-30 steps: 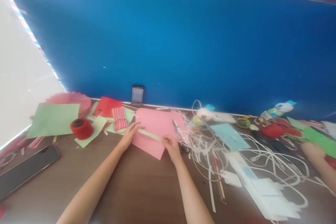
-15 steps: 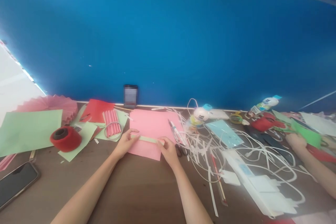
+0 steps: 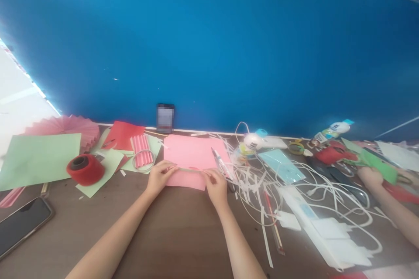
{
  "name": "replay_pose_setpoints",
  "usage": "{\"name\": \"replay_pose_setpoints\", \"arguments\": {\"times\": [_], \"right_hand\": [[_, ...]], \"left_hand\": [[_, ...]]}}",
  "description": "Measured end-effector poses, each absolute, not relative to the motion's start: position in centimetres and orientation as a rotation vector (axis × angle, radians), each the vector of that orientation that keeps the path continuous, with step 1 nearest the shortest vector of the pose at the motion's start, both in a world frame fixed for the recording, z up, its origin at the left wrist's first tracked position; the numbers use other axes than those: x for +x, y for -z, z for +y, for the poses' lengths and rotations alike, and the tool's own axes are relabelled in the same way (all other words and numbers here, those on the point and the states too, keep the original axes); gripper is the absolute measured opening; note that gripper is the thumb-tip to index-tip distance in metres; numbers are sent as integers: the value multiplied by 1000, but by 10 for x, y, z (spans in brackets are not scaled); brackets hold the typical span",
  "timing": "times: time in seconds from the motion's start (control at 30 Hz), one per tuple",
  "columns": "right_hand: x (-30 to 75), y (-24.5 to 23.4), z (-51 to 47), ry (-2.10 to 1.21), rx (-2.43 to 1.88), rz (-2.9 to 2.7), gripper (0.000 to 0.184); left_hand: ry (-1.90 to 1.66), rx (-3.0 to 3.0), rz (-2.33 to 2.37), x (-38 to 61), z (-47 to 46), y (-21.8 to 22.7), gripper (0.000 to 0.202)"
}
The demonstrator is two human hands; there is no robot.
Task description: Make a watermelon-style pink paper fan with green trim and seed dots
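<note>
A narrow paper strip (image 3: 190, 170), pale green in the earlier view and seen nearly edge-on now, stretches between my two hands. My left hand (image 3: 161, 177) pinches its left end, and my right hand (image 3: 216, 185) pinches the right end. Both are closed, with the fingertips partly hiding the ends. Beneath the strip lies pink paper (image 3: 188, 146) on the brown table (image 3: 173, 235). Pens (image 3: 222, 163) rest on the pink paper's right side, close to my right hand.
To the left are a red tape roll (image 3: 85, 170), green paper (image 3: 42, 159), a pleated pink piece (image 3: 142, 151) and a phone (image 3: 24, 222). Tangled white cables, paper strips, a glue bottle (image 3: 252, 141) and a power strip (image 3: 304, 213) crowd the right. Another person's hand (image 3: 369, 177) works at far right.
The strip has turned from showing its flat green face to lying nearly edge-on. My fingers have drawn in more tightly at both ends, and the view has shifted slightly.
</note>
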State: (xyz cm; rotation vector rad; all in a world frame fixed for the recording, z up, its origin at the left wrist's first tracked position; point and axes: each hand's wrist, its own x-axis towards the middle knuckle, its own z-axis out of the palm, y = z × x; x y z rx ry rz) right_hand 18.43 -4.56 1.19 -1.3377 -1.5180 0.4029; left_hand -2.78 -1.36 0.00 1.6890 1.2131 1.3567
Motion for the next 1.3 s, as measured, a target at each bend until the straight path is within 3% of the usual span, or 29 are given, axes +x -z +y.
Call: {"name": "replay_pose_setpoints", "arguments": {"times": [0.1,0.2,0.4,0.7,1.1,1.3], "right_hand": [[182,-11,-47,-330,-1273,-1502,12],[179,-8,-48,-509,-1280,-1351,15],[177,-13,-48,-834,-1305,-1161,25],[183,-12,-42,-723,-1257,-1287,18],[186,-3,-39,-544,-1216,-1387,10],[176,-5,-43,-440,-1309,-1305,11]], "left_hand": [[-1442,1766,1270,-29,-14,5,17],[-1442,1721,1265,-29,-16,7,17],[-1228,1287,1118,-21,-19,2,38],[-1218,1461,1087,-25,-13,-4,21],[-1229,1513,1189,-26,-15,-9,21],[-1373,1266,1195,-21,-14,-4,23]]}}
